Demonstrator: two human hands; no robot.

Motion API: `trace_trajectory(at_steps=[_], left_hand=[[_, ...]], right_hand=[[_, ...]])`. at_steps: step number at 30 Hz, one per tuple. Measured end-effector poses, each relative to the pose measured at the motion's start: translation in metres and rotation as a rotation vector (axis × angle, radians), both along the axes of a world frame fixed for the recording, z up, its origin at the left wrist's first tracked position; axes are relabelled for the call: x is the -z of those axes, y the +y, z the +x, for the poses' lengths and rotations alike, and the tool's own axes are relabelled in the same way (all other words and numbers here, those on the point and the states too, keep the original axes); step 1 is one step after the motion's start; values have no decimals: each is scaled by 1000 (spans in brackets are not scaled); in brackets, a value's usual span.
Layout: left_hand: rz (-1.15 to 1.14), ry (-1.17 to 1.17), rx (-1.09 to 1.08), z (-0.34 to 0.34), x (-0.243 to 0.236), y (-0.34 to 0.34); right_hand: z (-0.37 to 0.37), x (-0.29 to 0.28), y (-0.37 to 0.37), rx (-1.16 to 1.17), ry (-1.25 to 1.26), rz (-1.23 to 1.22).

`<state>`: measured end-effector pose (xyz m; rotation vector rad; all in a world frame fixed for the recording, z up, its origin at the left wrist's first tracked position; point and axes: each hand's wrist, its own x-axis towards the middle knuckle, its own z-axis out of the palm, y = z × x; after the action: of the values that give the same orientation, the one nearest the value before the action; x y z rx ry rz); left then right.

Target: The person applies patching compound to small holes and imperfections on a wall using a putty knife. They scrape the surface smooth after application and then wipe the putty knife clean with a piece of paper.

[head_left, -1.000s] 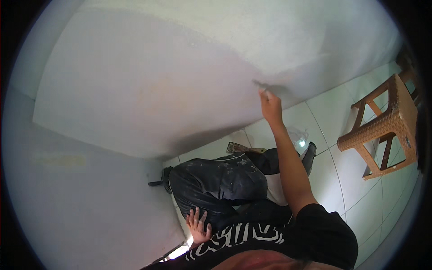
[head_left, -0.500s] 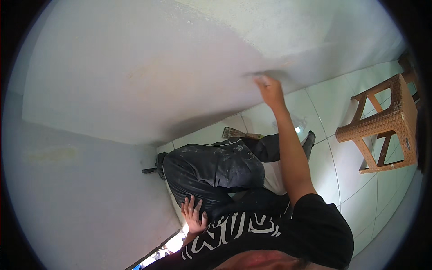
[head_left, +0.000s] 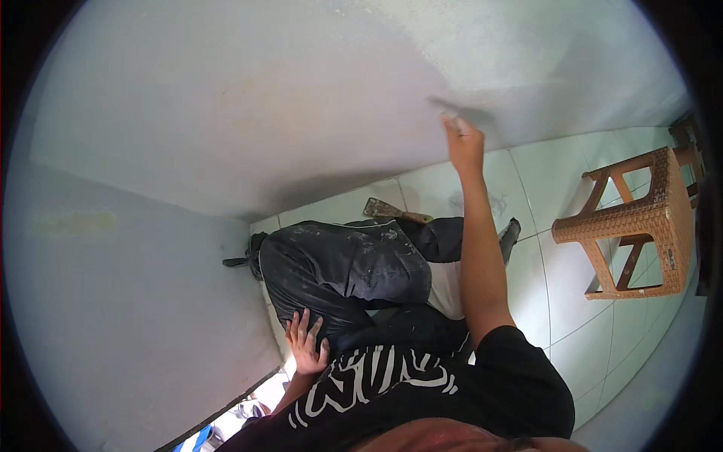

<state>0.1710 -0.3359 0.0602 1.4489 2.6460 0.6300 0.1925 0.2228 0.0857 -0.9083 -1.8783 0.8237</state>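
Up against the pale wall [head_left: 324,113], my right hand [head_left: 465,142] is closed with its fingers pinched together. What it holds, if anything, is too small to make out; a dark shadow falls on the wall beside the fingertips. My left hand [head_left: 306,343] rests open on my dark, dust-smeared trousers [head_left: 339,260], fingers spread and whitish with powder. A putty knife [head_left: 388,209] with a stained blade and a yellowish handle lies on the floor between my legs and the wall, touched by neither hand.
A brown woven-pattern plastic stool [head_left: 633,218] lies on its side at the right on the pale tiled floor [head_left: 527,279]. Clear crumpled plastic [head_left: 493,202] sits beyond my right forearm. Another wall [head_left: 135,301] stands at the left, meeting the first in a corner.
My right hand has shifted slightly right along the wall, and its fingers point more upward. My left hand stays on my leg. The whole view has shifted a little.
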Motion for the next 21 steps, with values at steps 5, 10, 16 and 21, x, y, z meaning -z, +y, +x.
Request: trace_trajectory(at_steps=[5, 10, 16, 21], left_hand=[[9, 10, -4, 1, 3, 1], [4, 13, 5, 2, 1, 1], [3, 1, 13, 1, 1, 4], [-4, 20, 13, 1, 3, 3]], right_hand=[[-11, 16, -9, 20, 33, -256], [-19, 19, -21, -244, -307, 63], [-9, 4, 1, -44, 233, -297], [-8, 22, -9, -123, -449, 58]])
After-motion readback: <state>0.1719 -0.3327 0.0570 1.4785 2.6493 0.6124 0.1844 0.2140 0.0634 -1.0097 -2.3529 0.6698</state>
